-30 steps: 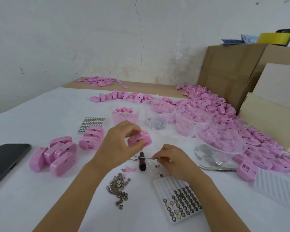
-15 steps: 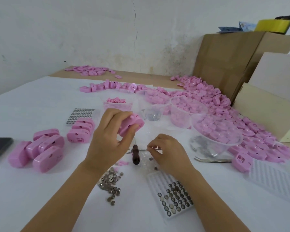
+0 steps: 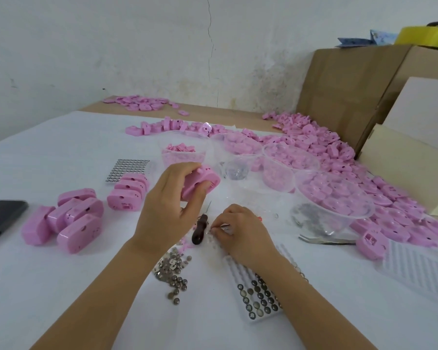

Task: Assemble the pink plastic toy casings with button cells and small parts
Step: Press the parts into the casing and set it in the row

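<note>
A pink casing [image 3: 200,183] is held in the grip of the left hand [image 3: 166,213], lifted above the white worktop [image 3: 61,286]. The grip of the right hand [image 3: 240,231] is narrow, pinched low at the worktop on something too small to be told. A dark-handled tool [image 3: 199,229] lies between the two hands. Loose button cells [image 3: 172,274] are seen just below the left grip, and a tray of cells [image 3: 257,296] under the right wrist. Finished casings [image 3: 68,221] are grouped left of the left grip.
</note>
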Action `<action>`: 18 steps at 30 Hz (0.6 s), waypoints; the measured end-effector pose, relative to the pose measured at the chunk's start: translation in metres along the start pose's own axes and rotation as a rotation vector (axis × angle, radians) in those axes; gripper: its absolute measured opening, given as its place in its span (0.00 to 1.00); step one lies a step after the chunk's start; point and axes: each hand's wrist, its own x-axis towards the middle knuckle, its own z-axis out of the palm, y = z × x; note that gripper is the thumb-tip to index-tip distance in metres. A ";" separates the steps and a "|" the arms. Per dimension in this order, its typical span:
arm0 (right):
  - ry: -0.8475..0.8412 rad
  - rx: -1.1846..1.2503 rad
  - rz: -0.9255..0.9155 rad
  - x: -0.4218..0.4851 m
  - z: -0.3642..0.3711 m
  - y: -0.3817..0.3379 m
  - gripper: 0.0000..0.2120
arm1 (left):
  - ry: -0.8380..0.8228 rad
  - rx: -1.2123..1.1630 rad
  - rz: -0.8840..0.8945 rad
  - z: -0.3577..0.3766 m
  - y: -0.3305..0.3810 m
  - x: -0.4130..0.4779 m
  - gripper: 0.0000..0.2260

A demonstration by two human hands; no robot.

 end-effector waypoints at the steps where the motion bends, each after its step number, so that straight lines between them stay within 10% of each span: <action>1: 0.004 0.018 -0.002 -0.001 -0.002 -0.001 0.07 | 0.002 0.000 -0.007 -0.001 0.000 0.000 0.14; 18: -0.232 0.116 -0.264 -0.019 -0.011 -0.032 0.07 | -0.001 0.010 -0.007 0.001 -0.008 -0.003 0.15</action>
